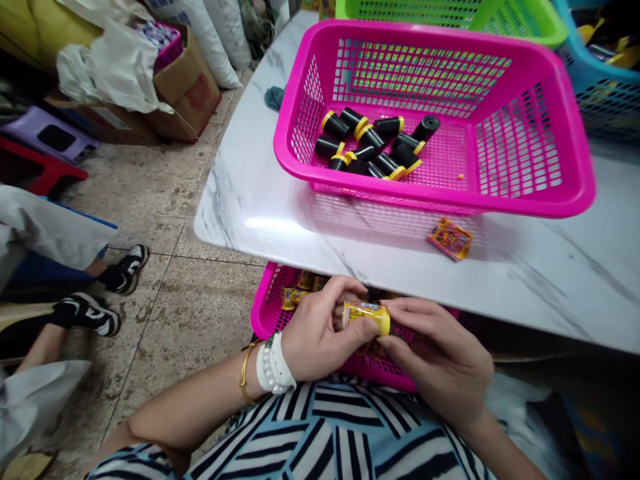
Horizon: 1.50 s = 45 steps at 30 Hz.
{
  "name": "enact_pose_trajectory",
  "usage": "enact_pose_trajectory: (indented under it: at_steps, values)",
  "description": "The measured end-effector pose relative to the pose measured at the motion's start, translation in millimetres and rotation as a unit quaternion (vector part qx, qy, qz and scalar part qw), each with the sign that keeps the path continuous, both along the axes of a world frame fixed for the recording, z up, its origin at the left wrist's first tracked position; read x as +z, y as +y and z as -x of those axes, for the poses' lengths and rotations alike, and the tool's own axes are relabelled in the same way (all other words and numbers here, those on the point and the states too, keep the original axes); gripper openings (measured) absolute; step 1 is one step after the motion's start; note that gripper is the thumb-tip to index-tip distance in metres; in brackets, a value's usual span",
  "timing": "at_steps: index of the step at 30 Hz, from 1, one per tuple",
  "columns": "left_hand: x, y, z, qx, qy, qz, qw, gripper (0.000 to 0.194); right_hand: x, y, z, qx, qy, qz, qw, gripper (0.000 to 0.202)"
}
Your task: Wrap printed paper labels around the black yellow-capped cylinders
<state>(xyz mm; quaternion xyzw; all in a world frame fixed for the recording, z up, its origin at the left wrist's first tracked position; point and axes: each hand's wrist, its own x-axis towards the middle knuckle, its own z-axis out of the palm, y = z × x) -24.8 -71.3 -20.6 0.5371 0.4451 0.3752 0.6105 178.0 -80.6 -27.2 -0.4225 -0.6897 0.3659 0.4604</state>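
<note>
Gripping yel. wrapped end of yel./blk cyl. [367,310] w/ L hand [317,333], thumb on top; pinching dark end w/ R hand [445,353] — holding it just off tbl [530,273] edge, above lower pink bskt [260,317]. Noting blk tubes [373,139] w/ yel. rims inside upper pink bskt [440,197] on tbl — also printed pkt [451,239] in front.
</note>
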Motion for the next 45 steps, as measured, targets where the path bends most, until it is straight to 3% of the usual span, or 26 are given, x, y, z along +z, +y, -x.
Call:
enact_pose_trajectory:
  at_steps: [2,4,7,10,12,15,18,21,23,27,31,35,41,45]
  values:
    - [0.0,-3,1,-0.031,-0.06,0.114,0.991,0.037,0.5,1,-2,0.027,-0.043,-0.051,0.997,0.051]
    - [0.2,-4,3,-0.05,-0.096,0.154,0.982,0.034,-0.7,1,-4,0.042,-0.056,-0.068,0.995,0.053]
    - [1.4,-1,4,-0.04,-0.058,0.091,0.993,0.029,-7.0,-4,-5,0.027,-0.031,-0.047,0.998,0.055]
    - [3.1,4,6,-0.06,-0.002,0.007,0.998,0.023,-13.7,-11,-4,0.008,-0.017,-0.016,1.0,0.056]
    - [3.1,8,5,-0.075,0.01,-0.009,0.997,0.02,-15.2,-13,-3,0.003,-0.008,-0.008,1.0,0.057]
    - [-1.0,9,2,-0.085,-0.056,0.088,0.991,0.025,-12.2,-11,-3,0.007,-0.004,-0.02,1.0,0.059]
    - [-8.0,7,-1,-0.081,-0.155,0.228,0.958,0.039,-7.0,-3,-4,0.047,0.001,0.019,0.999,0.061]
    - [-12.8,2,-4,-0.069,-0.203,0.289,0.933,0.047,-6.3,3,-5,0.088,0.051,0.117,0.988,0.042]
    - [-14.9,-1,-6,-0.066,-0.24,0.321,0.914,0.052,-9.6,2,-3,0.073,0.097,0.134,0.983,0.028]
    - [-22.3,-6,-8,-0.051,-0.294,0.367,0.881,0.056,-18.4,-5,1,0.013,0.136,0.108,0.985,0.025]
    - [-28.4,-9,-8,-0.037,-0.27,0.374,0.886,0.054,-17.5,-6,3,0.005,0.079,0.098,0.992,0.021]
    - [-25.4,-7,-10,-0.038,-0.244,0.38,0.891,0.057,-9.7,-1,0,0.023,0.015,0.054,0.998,0.023]
    - [-30.2,-8,-13,-0.044,-0.263,0.392,0.88,0.058,-9.2,-10,0,-0.001,-0.014,-0.038,0.999,0.029]
    - [-35.9,-11,-8,-0.037,-0.293,0.375,0.879,0.054,-11.5,-12,-3,0.016,-0.037,-0.036,0.999,0.024]
